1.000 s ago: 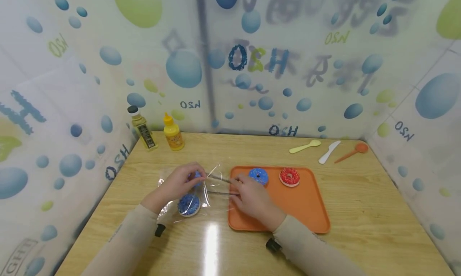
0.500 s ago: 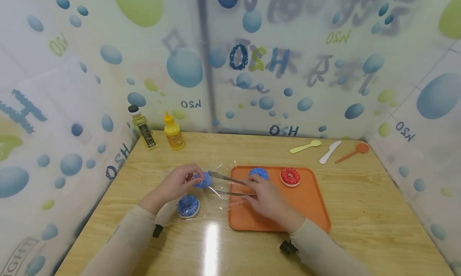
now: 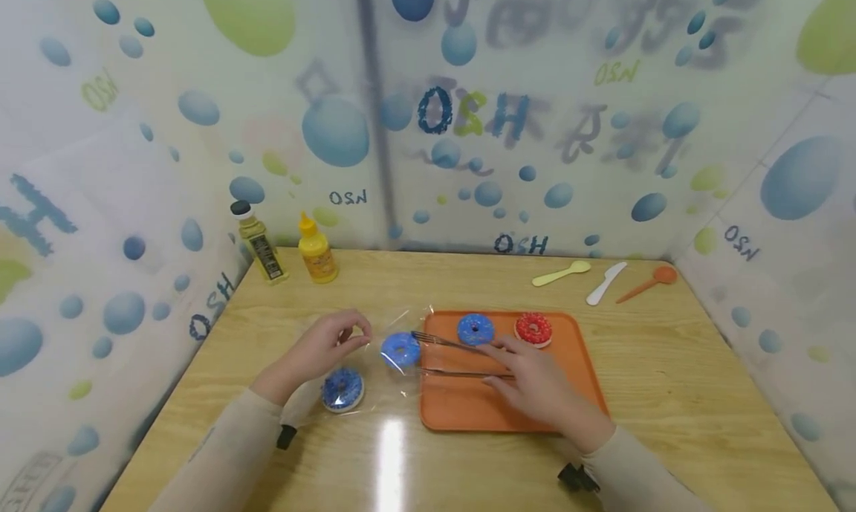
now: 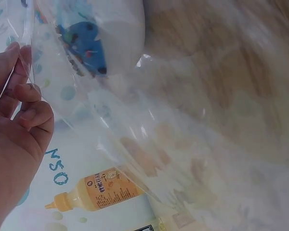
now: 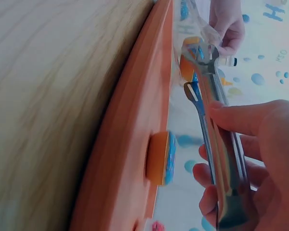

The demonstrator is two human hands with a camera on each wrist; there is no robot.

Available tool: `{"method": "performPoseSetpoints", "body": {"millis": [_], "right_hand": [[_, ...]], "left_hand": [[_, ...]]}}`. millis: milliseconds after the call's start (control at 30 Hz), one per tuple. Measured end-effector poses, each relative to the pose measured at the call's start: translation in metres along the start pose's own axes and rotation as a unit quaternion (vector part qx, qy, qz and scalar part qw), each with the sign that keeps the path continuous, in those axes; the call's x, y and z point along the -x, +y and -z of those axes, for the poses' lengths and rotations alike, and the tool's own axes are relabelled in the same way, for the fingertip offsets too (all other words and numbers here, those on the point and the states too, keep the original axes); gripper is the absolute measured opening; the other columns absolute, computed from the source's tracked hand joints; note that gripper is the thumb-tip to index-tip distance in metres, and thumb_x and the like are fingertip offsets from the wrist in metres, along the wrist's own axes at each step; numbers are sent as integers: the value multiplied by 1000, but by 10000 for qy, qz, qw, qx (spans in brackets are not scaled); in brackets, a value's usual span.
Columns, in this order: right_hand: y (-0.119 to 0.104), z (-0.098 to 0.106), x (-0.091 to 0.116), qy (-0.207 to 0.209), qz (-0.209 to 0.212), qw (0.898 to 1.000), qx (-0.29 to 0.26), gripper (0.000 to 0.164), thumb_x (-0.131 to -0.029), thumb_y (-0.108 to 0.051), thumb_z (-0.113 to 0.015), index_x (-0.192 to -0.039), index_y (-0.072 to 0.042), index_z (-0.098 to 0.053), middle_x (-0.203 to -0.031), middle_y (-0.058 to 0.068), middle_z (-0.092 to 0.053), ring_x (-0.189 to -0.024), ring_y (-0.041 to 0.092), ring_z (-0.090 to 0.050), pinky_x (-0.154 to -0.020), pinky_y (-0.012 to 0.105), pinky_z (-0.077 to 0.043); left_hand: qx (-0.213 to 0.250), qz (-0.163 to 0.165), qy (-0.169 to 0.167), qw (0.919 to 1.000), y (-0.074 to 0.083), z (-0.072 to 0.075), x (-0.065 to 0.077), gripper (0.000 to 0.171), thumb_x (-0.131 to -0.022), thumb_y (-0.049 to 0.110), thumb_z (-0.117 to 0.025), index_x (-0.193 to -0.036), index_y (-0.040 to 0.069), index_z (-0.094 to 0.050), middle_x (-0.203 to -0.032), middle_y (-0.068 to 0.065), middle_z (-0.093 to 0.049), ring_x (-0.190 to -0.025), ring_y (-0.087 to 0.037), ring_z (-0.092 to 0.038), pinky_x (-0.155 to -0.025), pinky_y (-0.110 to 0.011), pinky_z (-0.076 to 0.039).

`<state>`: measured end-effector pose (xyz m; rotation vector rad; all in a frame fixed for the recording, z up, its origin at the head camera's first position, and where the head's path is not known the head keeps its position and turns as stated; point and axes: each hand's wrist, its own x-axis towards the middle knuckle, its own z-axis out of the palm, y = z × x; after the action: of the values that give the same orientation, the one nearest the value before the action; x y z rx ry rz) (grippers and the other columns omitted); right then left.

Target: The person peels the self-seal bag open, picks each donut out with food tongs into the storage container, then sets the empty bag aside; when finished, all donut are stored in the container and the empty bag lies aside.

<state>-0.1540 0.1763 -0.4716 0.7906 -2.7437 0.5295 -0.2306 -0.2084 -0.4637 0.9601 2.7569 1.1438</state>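
Note:
My left hand [image 3: 319, 352] pinches the edge of a clear plastic bag [image 4: 135, 120] between thumb and finger. A dark blue sprinkled doughnut [image 3: 332, 394] lies inside the bag, near the wrist. My right hand [image 3: 545, 384] grips metal tongs [image 5: 216, 130], with the fingers wrapped around both arms. A light blue doughnut [image 3: 393, 342] is at the tong tips, by the bag's mouth and the left edge of the orange tray [image 3: 495, 415]. Another blue doughnut [image 3: 466, 334] and a red sprinkled doughnut [image 3: 524, 332] sit at the tray's back.
An oil bottle [image 3: 264, 252] and a yellow squeeze bottle [image 3: 318, 259] stand at the back left of the wooden table [image 3: 675, 393]. At the back right lie a yellow spoon [image 3: 562, 274], a white knife [image 3: 606, 283] and an orange spoon [image 3: 647, 284]. Patterned walls close in the table.
My right hand has drawn the tongs to the right, and the light blue doughnut has moved right from beside my left hand to the tray's edge. My left hand stays nearly in place.

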Motion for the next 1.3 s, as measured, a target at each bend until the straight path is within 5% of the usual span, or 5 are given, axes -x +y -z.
{"method": "performPoseSetpoints", "body": {"millis": [333, 800, 1300], "right_hand": [[24, 18, 26, 82, -403, 9988, 281, 50, -87, -39, -83, -132, -22, -71, -124, -3, -67, -93, 12, -69, -72, 31, -58], [67, 52, 60, 457, -115, 9971, 598, 50, -83, -28, -88, -129, -20, -72, -118, -1, -69, -89, 14, -69, -68, 33, -57], [92, 78, 92, 358, -337, 9985, 231, 49, -82, -22, -88, -128, -23, -72, -113, -9, -68, -82, 7, -65, -64, 26, -54]], "left_hand": [[-36, 122, 23, 9999, 2, -2, 1, 13, -98, 10, -70, -96, 23, -68, -93, 9, -65, -73, -8, -51, -66, -25, -47], [-118, 172, 8, 9998, 4, -2, 2, 16, -98, 9, -70, -98, 25, -68, -94, 9, -65, -74, -8, -51, -66, -25, -47], [-125, 140, -18, 9998, 2, -4, 2, 12, -99, 11, -70, -98, 24, -68, -93, 10, -65, -73, -7, -51, -65, -25, -47]]}}
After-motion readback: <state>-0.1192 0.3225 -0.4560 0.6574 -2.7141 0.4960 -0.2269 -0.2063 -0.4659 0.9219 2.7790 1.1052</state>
